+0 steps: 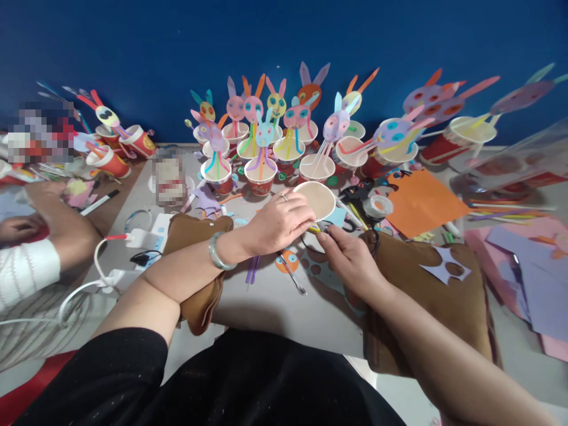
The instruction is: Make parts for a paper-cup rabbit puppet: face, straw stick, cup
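Note:
My left hand [284, 220], with a ring and a bracelet on the wrist, is closed around a tilted paper cup [320, 200], whose pale inside faces up. Just below the cup, my right hand [348, 255] is closed in a pinch. A small yellow thing [314, 228] shows between the two hands, too little of it visible to name. Under my hands lie an orange round paper face [288, 261], a pen [291, 273] and two purple strips [252, 269]. Behind the cup stand several paper cups [260, 176] bearing colourful paper rabbits [265, 131].
Brown cushions [444, 307] lie on both sides of me. A power strip [158, 234] with white plugs is at left, near another person's arm [73, 228]. Orange paper [428, 201], a tape roll [378, 205] and purple paper [532, 266] lie at right. A blue wall [284, 35] stands behind.

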The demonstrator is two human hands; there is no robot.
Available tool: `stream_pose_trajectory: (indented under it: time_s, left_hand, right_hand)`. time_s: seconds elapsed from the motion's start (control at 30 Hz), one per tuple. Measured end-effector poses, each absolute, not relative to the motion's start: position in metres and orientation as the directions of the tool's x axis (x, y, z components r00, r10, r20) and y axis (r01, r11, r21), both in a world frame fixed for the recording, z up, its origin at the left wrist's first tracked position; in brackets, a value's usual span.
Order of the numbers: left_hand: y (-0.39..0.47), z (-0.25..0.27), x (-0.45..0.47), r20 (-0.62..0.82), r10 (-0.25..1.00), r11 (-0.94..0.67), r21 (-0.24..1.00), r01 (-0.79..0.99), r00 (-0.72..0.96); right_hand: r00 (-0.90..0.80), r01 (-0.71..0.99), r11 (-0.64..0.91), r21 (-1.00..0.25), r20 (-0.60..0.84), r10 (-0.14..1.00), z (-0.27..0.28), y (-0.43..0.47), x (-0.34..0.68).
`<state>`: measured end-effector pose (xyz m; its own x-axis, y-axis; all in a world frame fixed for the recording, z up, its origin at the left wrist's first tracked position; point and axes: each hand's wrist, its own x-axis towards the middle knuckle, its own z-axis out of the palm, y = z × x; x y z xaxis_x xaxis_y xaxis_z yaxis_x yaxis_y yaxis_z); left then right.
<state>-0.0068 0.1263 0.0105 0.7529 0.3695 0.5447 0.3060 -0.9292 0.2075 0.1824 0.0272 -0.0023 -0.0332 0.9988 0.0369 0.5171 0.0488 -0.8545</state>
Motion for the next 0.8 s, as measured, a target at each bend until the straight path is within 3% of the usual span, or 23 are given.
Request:
stream_pose_trajectory:
  time_s: [0.13,0.2,0.27,0.33,0.37,0.43,0.5,0.57,0.63,0.7,0.8]
  left_hand:
    - [0.126,0.008,-0.006,0.517,0.389,-0.919,0.271,0.285,0.763]
    - [0.127,0.007,-0.006,0.505,0.392,-0.917,0.285,0.279,0.769]
    - [0.127,0.007,-0.005,0.503,0.386,-0.919,0.286,0.272,0.773]
    - [0.127,0.007,-0.005,0.512,0.382,-0.921,0.277,0.273,0.769]
    - [0.126,0.007,-0.005,0.516,0.383,-0.922,0.271,0.278,0.766]
    - [0.126,0.007,-0.005,0.524,0.384,-0.922,0.258,0.288,0.760]
    - [0.126,0.008,-0.005,0.538,0.374,-0.927,0.247,0.283,0.755]
    - [0.125,0.009,-0.006,0.547,0.367,-0.930,0.241,0.278,0.753]
    - [0.126,0.010,-0.006,0.535,0.376,-0.926,0.246,0.286,0.757]
    - [0.126,0.010,-0.006,0.505,0.395,-0.917,0.262,0.300,0.767]
    - [0.127,0.009,-0.006,0.468,0.412,-0.907,0.295,0.301,0.782]
  right_hand:
    - [0.009,0.839,0.085,-0.538,0.170,0.985,-0.008,0.024,0.185]
    - [0.007,0.928,0.079,-0.364,0.230,0.973,-0.009,0.021,0.185]
    - [0.001,0.957,0.072,-0.279,0.253,0.967,-0.009,0.020,0.185]
    - [0.015,0.942,0.064,-0.329,0.232,0.973,-0.007,0.021,0.185]
    - [0.020,0.910,0.064,-0.410,0.198,0.980,-0.005,0.022,0.185]
    - [-0.008,0.759,0.051,-0.649,0.069,0.998,-0.002,0.024,0.185]
    - [-0.104,0.499,-0.032,-0.866,-0.097,0.990,0.002,0.027,0.185]
    - [-0.212,0.237,-0.175,-0.956,-0.227,0.951,0.003,0.028,0.184]
    - [-0.259,0.107,-0.254,-0.961,-0.274,0.926,0.003,0.029,0.183]
    - [-0.215,0.170,-0.199,-0.965,-0.233,0.948,0.002,0.029,0.182]
    - [-0.057,0.532,-0.005,-0.847,-0.042,0.997,-0.002,0.028,0.183]
